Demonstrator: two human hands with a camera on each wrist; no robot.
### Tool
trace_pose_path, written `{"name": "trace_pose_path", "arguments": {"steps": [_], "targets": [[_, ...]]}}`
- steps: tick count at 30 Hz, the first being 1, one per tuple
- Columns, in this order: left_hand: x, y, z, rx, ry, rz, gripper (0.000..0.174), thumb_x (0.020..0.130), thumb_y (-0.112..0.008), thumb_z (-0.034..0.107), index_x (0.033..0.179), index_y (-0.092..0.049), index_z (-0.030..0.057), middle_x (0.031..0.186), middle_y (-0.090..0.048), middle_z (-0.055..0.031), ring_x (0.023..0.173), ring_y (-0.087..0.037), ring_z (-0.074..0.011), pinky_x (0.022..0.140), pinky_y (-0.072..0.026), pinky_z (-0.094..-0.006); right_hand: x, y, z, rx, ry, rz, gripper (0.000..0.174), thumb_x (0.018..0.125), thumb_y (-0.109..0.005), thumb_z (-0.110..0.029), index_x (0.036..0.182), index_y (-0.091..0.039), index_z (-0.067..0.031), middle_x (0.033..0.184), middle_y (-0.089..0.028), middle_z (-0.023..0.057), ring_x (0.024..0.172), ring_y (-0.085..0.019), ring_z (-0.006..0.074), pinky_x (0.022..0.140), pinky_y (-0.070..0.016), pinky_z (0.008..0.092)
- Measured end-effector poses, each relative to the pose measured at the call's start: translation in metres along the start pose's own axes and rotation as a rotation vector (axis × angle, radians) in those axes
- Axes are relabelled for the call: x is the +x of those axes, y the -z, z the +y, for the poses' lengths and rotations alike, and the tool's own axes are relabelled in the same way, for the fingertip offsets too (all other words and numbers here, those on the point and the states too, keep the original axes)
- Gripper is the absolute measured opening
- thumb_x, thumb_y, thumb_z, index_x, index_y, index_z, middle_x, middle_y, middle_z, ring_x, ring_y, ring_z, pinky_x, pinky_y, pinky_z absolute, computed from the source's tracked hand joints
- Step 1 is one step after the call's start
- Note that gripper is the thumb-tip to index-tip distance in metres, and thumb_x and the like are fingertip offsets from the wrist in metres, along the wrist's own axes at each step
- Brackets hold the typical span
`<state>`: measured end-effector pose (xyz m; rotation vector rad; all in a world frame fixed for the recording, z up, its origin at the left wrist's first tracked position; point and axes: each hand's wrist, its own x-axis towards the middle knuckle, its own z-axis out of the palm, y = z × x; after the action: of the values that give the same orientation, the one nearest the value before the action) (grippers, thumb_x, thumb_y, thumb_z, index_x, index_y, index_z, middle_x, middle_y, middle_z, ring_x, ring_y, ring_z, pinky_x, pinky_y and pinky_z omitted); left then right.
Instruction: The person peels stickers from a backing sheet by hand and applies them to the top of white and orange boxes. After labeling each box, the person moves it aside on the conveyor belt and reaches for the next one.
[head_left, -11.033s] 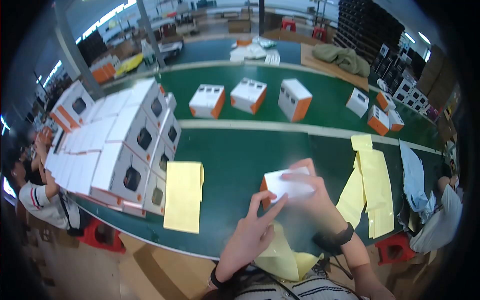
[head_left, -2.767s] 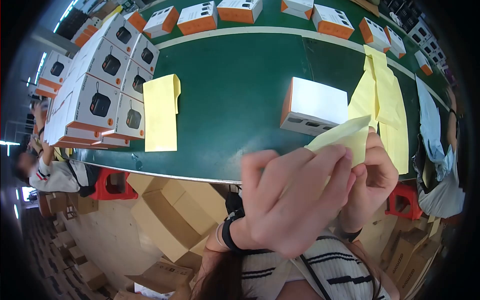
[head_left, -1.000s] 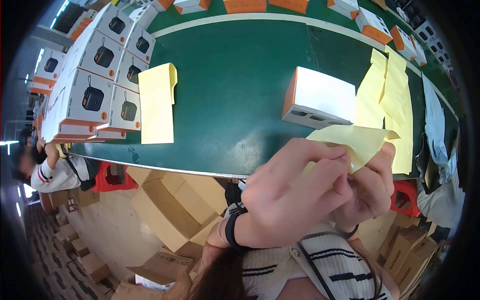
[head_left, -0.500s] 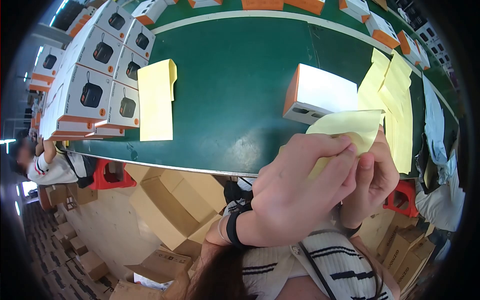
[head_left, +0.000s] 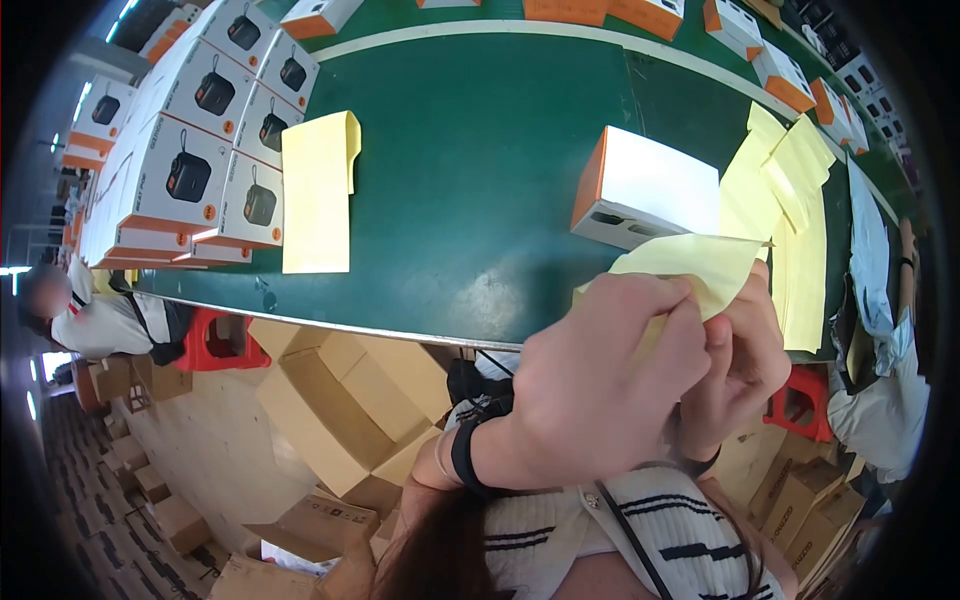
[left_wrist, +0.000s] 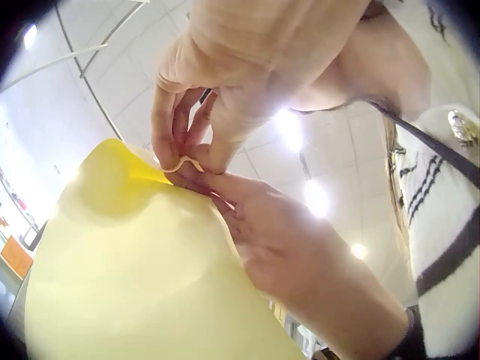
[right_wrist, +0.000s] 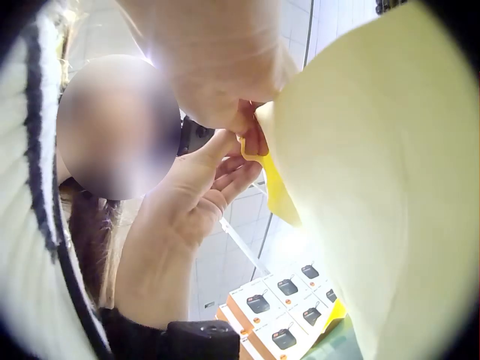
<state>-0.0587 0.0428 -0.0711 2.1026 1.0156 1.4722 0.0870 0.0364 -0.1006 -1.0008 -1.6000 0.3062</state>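
Observation:
In the head view my left hand (head_left: 610, 370) and right hand (head_left: 740, 360) meet at the table's front edge. Between fingertips and thumbs, both pinch the edge of a thin yellow plastic bag (head_left: 690, 262). The left wrist view shows the bag (left_wrist: 142, 270) bulging away from the pinched edge, which bends into a small wave between the fingers. Seen from the right wrist, the bag (right_wrist: 360, 165) hangs beside the hands with a darker yellow fold at the fingertips. Just behind it a white and orange product box (head_left: 655, 185) stands on the green table.
Stacked speaker boxes (head_left: 185, 170) fill the table's left end, beside a folded yellow bag (head_left: 316, 200). More yellow bags (head_left: 800, 290) lie at right. Boxes (head_left: 650, 12) line the far strip. Below are an open carton (head_left: 350, 400) and red stools (head_left: 222, 340). People sit at both sides.
Earlier, both hands held the white box; now it stands on the table and they pinch the yellow bag. Lately the fingers shift slightly along its edge. Boxes on the far strip have moved right.

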Motion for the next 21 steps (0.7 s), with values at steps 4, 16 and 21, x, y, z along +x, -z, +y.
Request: {"name": "trace_pose_path", "arguments": {"steps": [4,16,21], "targets": [[0.000,0.000,-0.003,-0.041,-0.037,0.025,0.031,0.064,-0.077,-0.006,0.094,-0.068,-0.0046,0.093,-0.065,-0.0147,0.072,-0.065,-0.0212,0.061,-0.0522,-0.0261,0.003,-0.001,-0.007,0.214,-0.132,0.037,0.014,0.090,-0.060,-0.006,0.087,-0.062,0.0070,0.088,-0.065,0.0149,0.086,-0.055,0.0258,0.079,-0.0425,0.0337],[0.024,0.018,0.002,0.200,-0.143,0.026,0.037,0.064,-0.074,0.000,0.100,-0.076,0.0102,0.098,-0.070,-0.0034,0.079,-0.056,-0.0175,0.064,-0.0469,-0.0254,0.022,0.016,-0.018,0.102,-0.180,-0.111,0.029,0.095,-0.055,-0.023,0.075,-0.052,-0.0015,0.105,-0.060,0.0146,0.099,-0.049,0.0213,0.092,-0.0354,0.0312],[0.027,0.019,-0.010,0.246,-0.288,-0.007,0.036,0.064,-0.072,0.010,0.100,-0.077,0.0119,0.098,-0.069,0.0010,0.071,-0.052,-0.0137,0.056,-0.0441,-0.0218,0.026,0.011,-0.020,0.626,-0.370,-0.017,0.009,0.084,-0.065,-0.003,0.088,-0.058,0.0023,0.111,-0.058,0.0138,0.105,-0.051,0.0233,0.096,-0.0371,0.0351]]}}
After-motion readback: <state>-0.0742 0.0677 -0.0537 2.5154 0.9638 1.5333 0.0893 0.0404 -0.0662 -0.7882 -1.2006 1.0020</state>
